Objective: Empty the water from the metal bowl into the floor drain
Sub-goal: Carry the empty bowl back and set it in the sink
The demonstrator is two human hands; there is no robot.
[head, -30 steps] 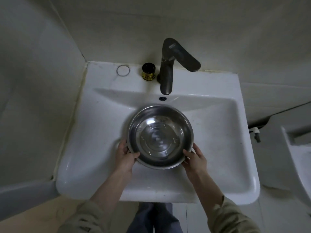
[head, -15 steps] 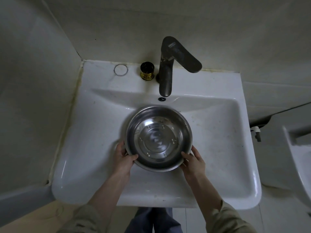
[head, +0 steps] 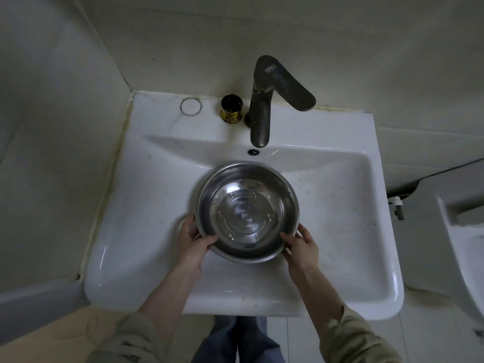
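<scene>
A person holds a metal bowl (head: 247, 210) over a white sink (head: 146, 205), gripping its near rim with both hands. The left hand (head: 192, 243) clasps the lower left edge, thumb over the rim and fingers (head: 189, 224) curled underneath; the right hand (head: 301, 246) grips the lower right edge the same way. Ripples show on the water inside the bowl (the base reflects light in rings). A dark tap (head: 264, 100) stands behind, with a small brass cup (head: 231, 109) just beside it on the sink's back ledge.
</scene>
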